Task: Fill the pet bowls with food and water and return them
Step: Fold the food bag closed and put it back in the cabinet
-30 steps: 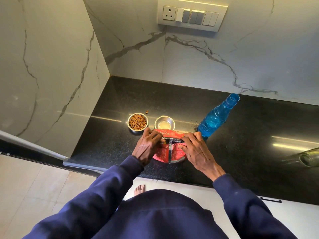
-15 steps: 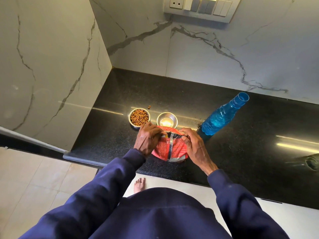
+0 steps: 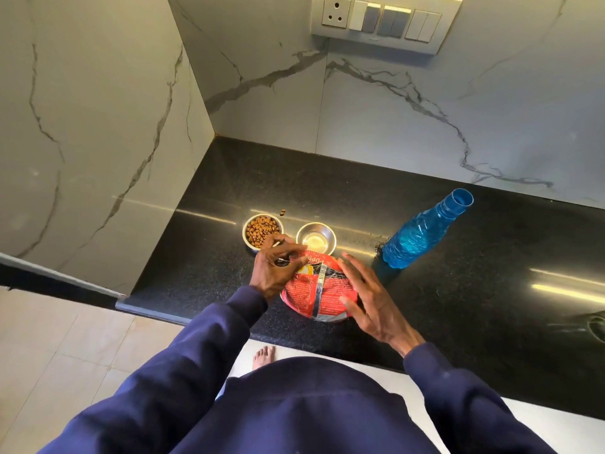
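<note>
Black counter [image 3: 458, 290]: kibble bowl [image 3: 245, 236], food bag [image 3: 304, 290], blue bottle [image 3: 419, 237]

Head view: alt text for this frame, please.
A person's left hand pinches the top of a red pouch on a black counter; the right hand lies open against it. Behind stand a kibble bowl, a steel bowl and an uncapped blue bottle.

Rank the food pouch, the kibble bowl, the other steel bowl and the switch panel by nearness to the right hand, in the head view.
1. The food pouch, at the thumb side of the right hand.
2. The other steel bowl, just beyond the fingertips.
3. The kibble bowl, farther left.
4. The switch panel, up on the back wall.
</note>
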### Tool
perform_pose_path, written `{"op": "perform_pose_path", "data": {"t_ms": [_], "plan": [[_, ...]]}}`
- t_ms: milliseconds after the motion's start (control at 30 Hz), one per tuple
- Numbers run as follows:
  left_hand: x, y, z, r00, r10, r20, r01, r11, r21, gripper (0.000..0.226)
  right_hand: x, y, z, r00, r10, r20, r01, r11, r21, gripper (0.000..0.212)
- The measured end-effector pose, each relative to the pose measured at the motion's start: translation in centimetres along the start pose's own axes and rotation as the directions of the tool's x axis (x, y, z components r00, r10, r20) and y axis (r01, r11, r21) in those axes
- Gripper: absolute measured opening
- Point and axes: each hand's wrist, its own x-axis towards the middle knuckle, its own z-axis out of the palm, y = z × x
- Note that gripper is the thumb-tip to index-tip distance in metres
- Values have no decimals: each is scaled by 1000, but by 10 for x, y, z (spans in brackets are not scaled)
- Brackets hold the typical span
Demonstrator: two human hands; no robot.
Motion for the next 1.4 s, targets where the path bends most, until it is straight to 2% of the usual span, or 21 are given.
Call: {"op": "perform_pose_path", "data": {"t_ms": [100,233,333,500,633,667,767,833,1033,1200,1300,1400], "plan": [[1,2,1,997,-33,72,43,988,-150,28,-6,3,6,999,6,38,-5,1000,-27,103],[-5,-1,6,962,-238,135,273,871,-408,25,-5,6,15,997,48,56,-51,997,59,132],[-6,-4,16,920,-358,159,388,777,-495,26,-2,6,20,1000,25,1,-25,987,160,131],[-11,-3,22,886,-404,227,462,733,-499,31,-2,8,25,995,-7,-96,31,969,247,125],[-17,2,26,870,-461,178,479,702,-526,47,-8,9,31,986,-5,-165,48,965,259,124],[-21,3,27,869,-467,162,473,690,-547,55,-11,8,32,984,-14,-179,60,965,254,124],[-32,5,26,877,-449,169,453,658,-601,101,-15,9,32,989,-49,-141,77,975,207,129],[-40,4,23,879,-435,197,456,646,-612,115,-16,9,29,991,-81,-111,101,978,183,130],[-55,-1,15,867,-433,246,488,644,-589,79,-20,6,21,992,-110,-61,118,983,141,119],[-67,-4,12,904,-342,256,427,753,-500,102,-23,5,21,995,-89,-52,97,981,167,115],[-70,-6,9,911,-320,262,408,799,-442,103,-25,6,21,996,-87,-21,90,982,165,124],[-67,-6,7,898,-355,261,435,803,-407,101,-30,7,28,998,-64,-25,67,979,191,134]]}}
